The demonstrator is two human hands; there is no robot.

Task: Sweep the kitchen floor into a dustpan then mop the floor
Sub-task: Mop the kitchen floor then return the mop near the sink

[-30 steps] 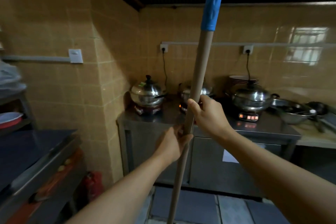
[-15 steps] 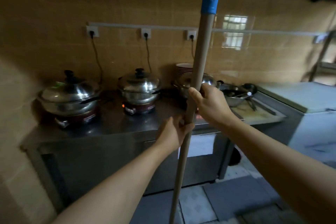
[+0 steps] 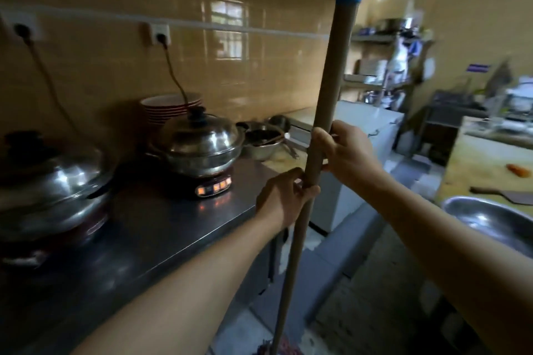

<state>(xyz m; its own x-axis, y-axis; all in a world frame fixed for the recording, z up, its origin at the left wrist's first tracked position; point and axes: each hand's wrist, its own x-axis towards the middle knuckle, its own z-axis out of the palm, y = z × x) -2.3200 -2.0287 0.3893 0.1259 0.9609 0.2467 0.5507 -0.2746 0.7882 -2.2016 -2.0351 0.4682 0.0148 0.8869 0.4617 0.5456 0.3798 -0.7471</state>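
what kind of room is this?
Likely a commercial kitchen: lidded steel pots on induction burners, stacked plates, steel counter. Both hands grip a mop handle.

Both bare forearms reached forward and upward from the lower edge of the view, converging on the mop handle (image 3: 328,112). The left hand (image 3: 281,199) gripped the handle at the lower position, back of the hand toward the camera, fingers curled round the shaft and the thumb lying against its near side. The right hand (image 3: 346,155) gripped the same handle just above the left hand, its fingers wrapped round from the right side and the knuckles raised. The two hands sat close together, nearly touching. The right forearm ran in from the lower right, the left forearm from the lower left.
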